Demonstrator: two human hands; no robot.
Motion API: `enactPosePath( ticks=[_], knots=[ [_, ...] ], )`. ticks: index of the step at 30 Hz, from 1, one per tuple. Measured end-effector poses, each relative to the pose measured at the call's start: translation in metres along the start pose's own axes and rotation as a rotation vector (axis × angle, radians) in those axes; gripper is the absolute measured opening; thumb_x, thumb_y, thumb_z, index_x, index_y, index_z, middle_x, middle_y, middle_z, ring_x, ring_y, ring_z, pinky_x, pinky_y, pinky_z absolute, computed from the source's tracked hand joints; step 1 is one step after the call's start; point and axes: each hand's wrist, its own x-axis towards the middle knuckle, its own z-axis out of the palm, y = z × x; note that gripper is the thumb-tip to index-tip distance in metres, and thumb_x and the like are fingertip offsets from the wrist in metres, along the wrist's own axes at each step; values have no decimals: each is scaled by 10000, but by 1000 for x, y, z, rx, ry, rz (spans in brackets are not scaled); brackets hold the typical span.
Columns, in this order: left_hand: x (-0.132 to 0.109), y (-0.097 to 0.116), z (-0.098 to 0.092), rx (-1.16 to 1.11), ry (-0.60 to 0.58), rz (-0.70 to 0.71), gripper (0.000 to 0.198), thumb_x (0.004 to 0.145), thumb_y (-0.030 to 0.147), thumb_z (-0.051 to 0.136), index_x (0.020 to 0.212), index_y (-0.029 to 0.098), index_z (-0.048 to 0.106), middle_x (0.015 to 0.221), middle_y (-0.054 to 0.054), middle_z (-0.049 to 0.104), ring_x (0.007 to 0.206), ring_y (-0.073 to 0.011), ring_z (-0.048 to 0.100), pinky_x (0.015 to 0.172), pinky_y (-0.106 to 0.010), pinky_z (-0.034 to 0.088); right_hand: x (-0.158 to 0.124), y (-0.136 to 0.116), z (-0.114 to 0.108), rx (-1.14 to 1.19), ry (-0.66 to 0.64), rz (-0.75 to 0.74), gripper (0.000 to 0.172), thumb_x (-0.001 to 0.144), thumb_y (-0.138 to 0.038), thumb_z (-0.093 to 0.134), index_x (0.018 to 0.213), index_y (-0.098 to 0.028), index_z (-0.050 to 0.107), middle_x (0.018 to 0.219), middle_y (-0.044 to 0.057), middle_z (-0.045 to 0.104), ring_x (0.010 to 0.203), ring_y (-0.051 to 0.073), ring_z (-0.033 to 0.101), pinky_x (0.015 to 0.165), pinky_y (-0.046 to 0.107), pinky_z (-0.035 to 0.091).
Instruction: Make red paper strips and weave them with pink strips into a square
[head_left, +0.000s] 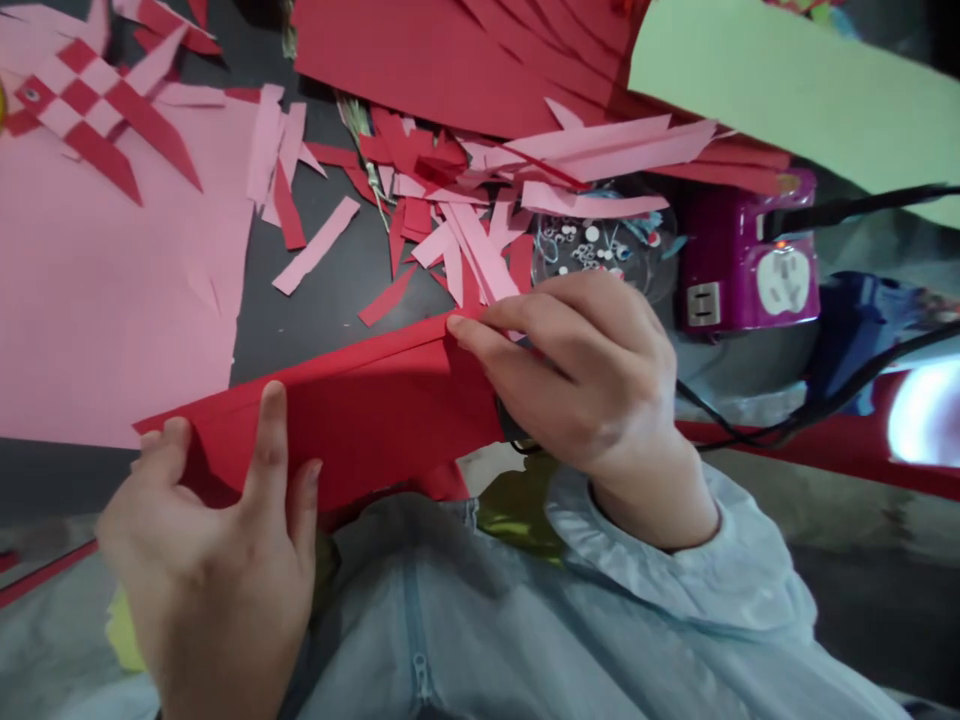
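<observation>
A red paper sheet (382,420) lies slantwise at the near edge of the table, with a narrow fold along its far long side. At its right end, my right hand (592,375) pinches the folded edge between thumb and fingers. My left hand (217,560) holds the left end, its index finger stretched over the paper and other fingers bent at the edge. Just beyond the fold are pink and red paper strips (472,240). A woven paper fish (90,105) in red and pink rests on a large pink sheet (127,310) at the left.
A clear dish (585,245) of small googly eyes sits behind my right hand. To its right stand a purple power adapter (746,265) with a black cable (862,212) and a blue object (859,335). Large red paper (450,60) and pale green paper (780,100) lie at the back.
</observation>
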Motion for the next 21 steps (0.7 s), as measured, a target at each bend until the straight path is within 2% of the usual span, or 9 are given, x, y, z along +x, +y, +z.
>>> enactPosePath(
  ticks=[4,7,11,12,14,16,17,18,21],
  knots=[
    [-1,0,0,-5,-1,-14,861,817,356,643,1568,395,223,1577,-171,253,1340,-526,383,1036,-753,309,10,-3,-4,-4,-63,85,387,1006,-281,391,827,-248,733,851,89,707,852,247,633,763,418,454],
    [-4,-2,0,-1,-2,-20,864,805,350,660,1563,394,246,1587,-158,244,1347,-510,380,1039,-731,327,10,-2,0,-64,-35,24,377,997,-232,399,805,-226,724,754,78,683,770,229,608,716,398,438],
    [-2,-3,3,1,69,25,812,802,363,673,1544,312,347,1550,-206,310,1310,-507,424,993,-721,365,5,5,13,-241,383,-282,193,906,-106,574,766,-165,694,667,36,658,665,171,569,635,331,416],
    [0,-2,4,0,84,42,788,808,357,672,1534,267,378,1534,-232,331,1304,-510,434,991,-726,361,5,6,16,-256,439,-307,148,876,-85,614,757,-140,682,660,36,655,655,161,571,624,318,421],
    [4,-1,6,-10,94,68,748,820,338,664,1512,191,421,1521,-269,337,1319,-514,423,995,-719,360,5,8,19,-284,480,-326,138,862,-73,628,749,-140,671,680,29,663,667,147,591,620,298,442],
    [2,-6,6,-64,72,65,738,822,316,659,1510,186,425,1534,-253,319,1360,-495,387,1014,-686,375,5,7,19,-323,449,-328,179,889,-79,592,762,-171,679,733,19,684,709,142,612,639,290,471],
    [-5,-12,6,-106,43,52,769,817,308,661,1529,212,388,1546,-226,304,1394,-484,348,1030,-671,380,6,7,19,-345,437,-336,199,896,-77,583,758,-181,682,745,13,692,721,139,614,640,290,480],
    [-15,-21,5,-183,38,22,769,801,314,672,1520,272,403,1521,-178,349,1378,-450,378,1040,-665,380,6,6,17,-360,429,-345,200,893,-73,594,748,-178,683,742,11,699,722,138,615,631,290,484],
    [-63,-59,1,-336,40,-36,789,758,349,698,1499,322,428,1436,-136,433,1318,-412,437,1033,-665,391,9,3,13,-361,414,-374,168,840,-60,673,691,-137,664,673,16,697,668,131,601,548,284,466]
  ],
)
